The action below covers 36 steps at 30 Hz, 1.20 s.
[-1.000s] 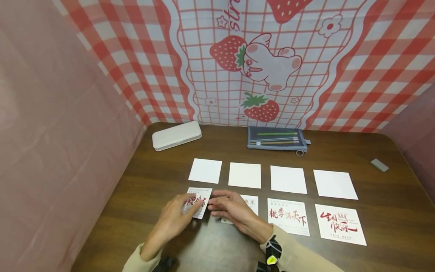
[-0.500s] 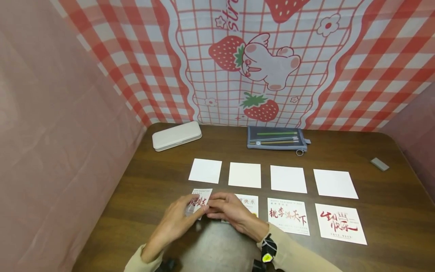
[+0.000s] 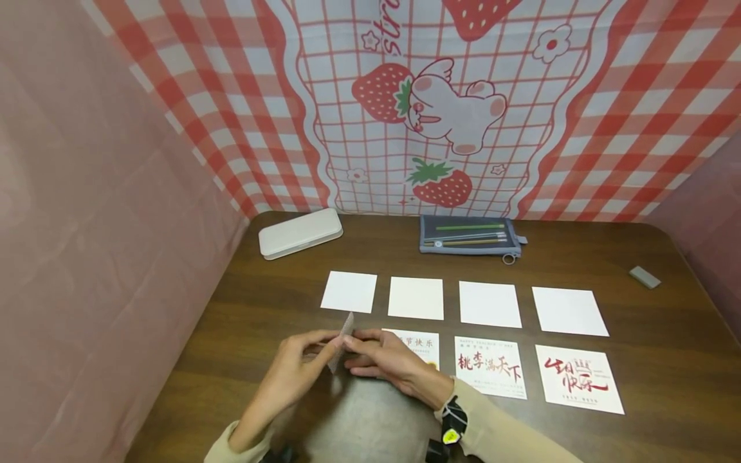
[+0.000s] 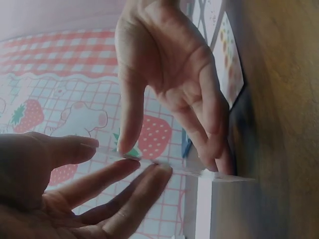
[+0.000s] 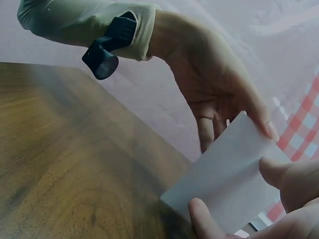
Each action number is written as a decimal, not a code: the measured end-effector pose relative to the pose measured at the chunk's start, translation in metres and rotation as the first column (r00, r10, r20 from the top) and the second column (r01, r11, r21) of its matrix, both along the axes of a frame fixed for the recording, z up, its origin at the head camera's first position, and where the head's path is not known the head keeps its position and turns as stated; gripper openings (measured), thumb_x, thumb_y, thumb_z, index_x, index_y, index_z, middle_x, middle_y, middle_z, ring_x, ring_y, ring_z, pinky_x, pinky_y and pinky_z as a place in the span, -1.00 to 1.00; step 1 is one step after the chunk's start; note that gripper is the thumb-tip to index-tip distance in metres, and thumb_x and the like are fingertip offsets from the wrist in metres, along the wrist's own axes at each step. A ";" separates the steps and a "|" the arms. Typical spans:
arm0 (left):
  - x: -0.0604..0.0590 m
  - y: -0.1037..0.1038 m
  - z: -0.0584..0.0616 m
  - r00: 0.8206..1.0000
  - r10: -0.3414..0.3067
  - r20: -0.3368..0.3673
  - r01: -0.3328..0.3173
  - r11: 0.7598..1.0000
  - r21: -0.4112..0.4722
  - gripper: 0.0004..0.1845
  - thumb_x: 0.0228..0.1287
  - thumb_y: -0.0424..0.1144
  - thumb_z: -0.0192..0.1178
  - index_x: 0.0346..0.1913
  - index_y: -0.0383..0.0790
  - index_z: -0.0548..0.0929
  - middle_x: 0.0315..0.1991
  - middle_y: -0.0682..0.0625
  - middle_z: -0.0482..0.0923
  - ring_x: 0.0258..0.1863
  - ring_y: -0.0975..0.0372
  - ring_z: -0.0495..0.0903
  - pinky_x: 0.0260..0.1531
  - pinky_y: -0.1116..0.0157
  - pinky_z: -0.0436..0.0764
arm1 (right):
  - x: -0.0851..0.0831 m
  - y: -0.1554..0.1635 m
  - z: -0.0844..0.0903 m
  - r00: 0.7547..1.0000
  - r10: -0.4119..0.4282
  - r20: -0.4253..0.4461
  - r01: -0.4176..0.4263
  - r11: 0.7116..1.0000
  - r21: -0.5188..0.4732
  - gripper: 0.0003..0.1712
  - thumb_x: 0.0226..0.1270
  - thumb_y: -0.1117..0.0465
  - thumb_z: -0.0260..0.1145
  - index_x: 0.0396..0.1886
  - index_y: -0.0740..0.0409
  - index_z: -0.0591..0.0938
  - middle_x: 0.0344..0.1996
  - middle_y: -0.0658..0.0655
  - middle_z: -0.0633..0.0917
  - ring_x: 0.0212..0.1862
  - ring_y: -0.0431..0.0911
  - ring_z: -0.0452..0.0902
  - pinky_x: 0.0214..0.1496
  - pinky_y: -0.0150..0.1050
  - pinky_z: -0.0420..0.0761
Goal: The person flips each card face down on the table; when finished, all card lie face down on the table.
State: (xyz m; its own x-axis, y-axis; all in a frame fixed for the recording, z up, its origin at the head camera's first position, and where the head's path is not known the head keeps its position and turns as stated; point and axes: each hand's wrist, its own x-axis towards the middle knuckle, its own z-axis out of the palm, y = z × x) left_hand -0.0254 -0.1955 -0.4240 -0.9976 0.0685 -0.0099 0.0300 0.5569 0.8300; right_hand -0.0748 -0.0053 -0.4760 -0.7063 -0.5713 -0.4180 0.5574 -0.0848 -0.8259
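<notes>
**Card lifted on edge between both hands**

Far left on the table (image 3: 637, 321): a white case (image 3: 300, 232), lying flat near the back corner. Next, the left hand (image 3: 296, 368), fingers gently curled, thumb and fingertips pinching the card (image 3: 341, 342) by its left edge. Card tilted up off the wood, seen nearly edge-on from the head view, just in front of the leftmost blank square (image 3: 349, 291); lower corner touching or almost touching the tabletop in the left wrist view (image 4: 227, 178). Blank underside turned toward the right wrist camera (image 5: 224, 184). Right beside it, the right hand (image 3: 386, 362), thumb and fingers loosely spread, pinching the opposite edge; fingertips of the two hands close together.

Further right, a row of three more blank squares (image 3: 489, 304), and in front of them three printed cards (image 3: 489, 366) with red lettering, the nearest partly covered by the right hand. Behind, a grey pencil pouch (image 3: 469, 235) with pencils on top. Far right, a small grey eraser (image 3: 644, 277), well apart from everything else.
</notes>
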 end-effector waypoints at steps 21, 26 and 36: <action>-0.006 -0.033 0.011 0.978 0.181 -0.103 -0.165 0.975 0.146 -0.76 0.32 -0.44 0.38 0.03 -0.30 0.79 -0.13 -0.20 0.81 -0.27 0.36 0.78 -0.20 0.48 0.73 | -0.004 0.002 -0.002 0.964 -0.170 -0.203 0.188 0.979 0.072 -0.60 0.43 0.36 0.37 0.13 0.46 0.47 -0.30 0.12 0.74 -0.37 -0.18 0.68 -0.31 -0.31 0.78; -0.010 -0.039 0.006 0.972 0.225 -0.075 -0.217 0.971 0.100 -0.78 0.25 -0.48 0.42 -0.04 -0.33 0.82 -0.22 -0.22 0.82 -0.37 0.38 0.77 -0.36 0.49 0.68 | -0.007 0.006 -0.003 0.963 -0.187 -0.195 0.199 0.979 0.045 -0.67 0.42 0.39 0.36 0.04 0.47 0.49 -0.41 0.04 0.70 -0.41 -0.19 0.70 -0.30 -0.32 0.79; -0.019 -0.043 -0.015 0.972 0.230 -0.039 -0.231 0.973 -0.025 -0.72 0.16 -0.51 0.45 -0.03 -0.35 0.80 -0.33 -0.18 0.79 -0.50 0.36 0.70 -0.51 0.46 0.59 | -0.007 0.006 -0.009 0.929 -0.230 -0.291 0.264 0.961 0.084 -0.71 0.32 0.47 0.41 -0.03 0.49 0.55 -0.34 0.18 0.72 -0.44 -0.17 0.72 -0.28 -0.24 0.83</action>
